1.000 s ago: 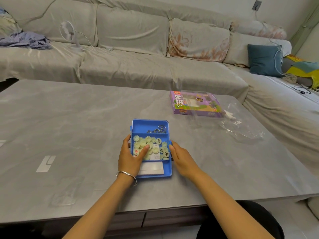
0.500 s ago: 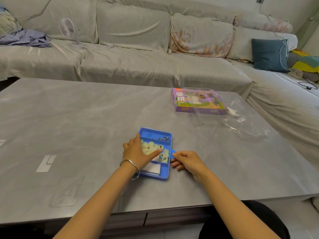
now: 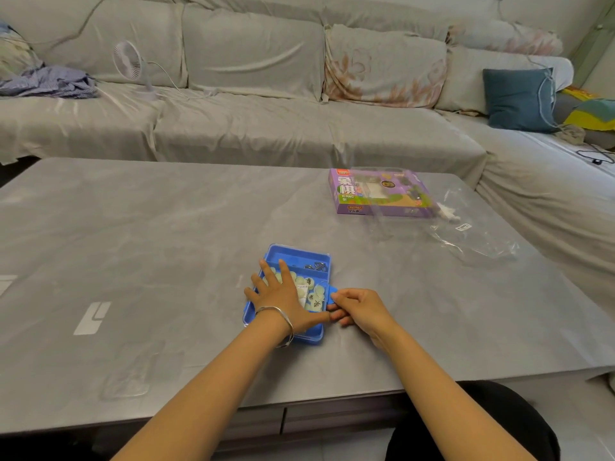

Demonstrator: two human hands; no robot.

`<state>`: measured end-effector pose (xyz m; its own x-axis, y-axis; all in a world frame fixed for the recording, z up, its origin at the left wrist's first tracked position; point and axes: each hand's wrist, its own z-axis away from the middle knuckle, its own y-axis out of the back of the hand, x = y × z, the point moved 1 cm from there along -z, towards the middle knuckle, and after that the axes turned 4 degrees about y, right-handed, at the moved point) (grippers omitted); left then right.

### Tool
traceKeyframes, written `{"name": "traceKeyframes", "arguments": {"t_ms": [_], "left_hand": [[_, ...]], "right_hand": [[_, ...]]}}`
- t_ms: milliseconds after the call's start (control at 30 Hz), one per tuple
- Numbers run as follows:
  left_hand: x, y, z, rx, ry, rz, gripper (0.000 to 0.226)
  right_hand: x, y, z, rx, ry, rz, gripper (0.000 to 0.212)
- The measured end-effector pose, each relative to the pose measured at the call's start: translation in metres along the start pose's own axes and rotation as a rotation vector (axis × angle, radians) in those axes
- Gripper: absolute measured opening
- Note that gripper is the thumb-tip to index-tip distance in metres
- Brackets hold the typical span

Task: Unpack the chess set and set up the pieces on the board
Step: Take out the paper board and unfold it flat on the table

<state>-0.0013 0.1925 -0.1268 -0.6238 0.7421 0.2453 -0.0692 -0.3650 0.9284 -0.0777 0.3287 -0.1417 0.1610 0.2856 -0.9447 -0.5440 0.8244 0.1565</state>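
We see the blue rectangular plastic case [image 3: 294,256] under the flat left hand [image 3: 283,299], fingers straight; the right hand [image 3: 362,309], just beside, pinches its blue side tab [image 3: 333,290].

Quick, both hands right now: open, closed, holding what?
Left hand: open, flat on the blue case.
Right hand: pinching the case's blue latch.

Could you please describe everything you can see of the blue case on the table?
The blue case is a shallow rectangular tray, seemingly plastic, lying flat on the grey table. A divider splits it: the far compartment holds a small metal item, the near one round pale pieces with dark characters. The left hand rests flat across it, fingers straight; the right hand appears to pinch the side tab on its right edge. A clear lid cannot be confirmed.
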Motion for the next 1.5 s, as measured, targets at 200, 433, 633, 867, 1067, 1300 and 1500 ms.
{"name": "traceKeyframes", "arguments": {"t_ms": [200, 433, 633, 867, 1067, 1300, 1500], "left_hand": [[-0.006, 0.015, -0.002, -0.025, -0.019, 0.248, 0.117], [-0.05, 0.065, 0.009, -0.245, -0.1, 1.183, 0.059], [-0.106, 0.093, 0.006, -0.19, -0.022, 1.577, 0.037], [-0.144, 0.061, -0.022, 0.247, 0.099, 0.698, 0.051], [-0.128, 0.026, -0.022, 0.172, 0.125, 0.409, 0.07], [-0.092, 0.008, -0.006, 0.049, -0.129, 0.173, 0.049], [-0.087, 0.0, -0.009, 0.069, -0.099, 0.04, 0.053]], "right_hand": [[0.0, -0.003, 0.003, 0.054, 0.057, -0.05, 0.008], [0.01, -0.018, 0.004, 0.265, 0.386, 0.304, 0.026], [0.012, -0.034, 0.004, 0.183, 0.381, 0.42, 0.035], [0.002, -0.04, 0.01, 0.157, 0.479, 0.34, 0.028], [-0.001, -0.038, 0.014, -0.004, 0.544, 0.453, 0.026], [0.002, -0.036, 0.008, 0.005, 0.521, 0.408, 0.008], [-0.022, -0.028, 0.007, 0.133, 0.434, 0.04, 0.009]]}}
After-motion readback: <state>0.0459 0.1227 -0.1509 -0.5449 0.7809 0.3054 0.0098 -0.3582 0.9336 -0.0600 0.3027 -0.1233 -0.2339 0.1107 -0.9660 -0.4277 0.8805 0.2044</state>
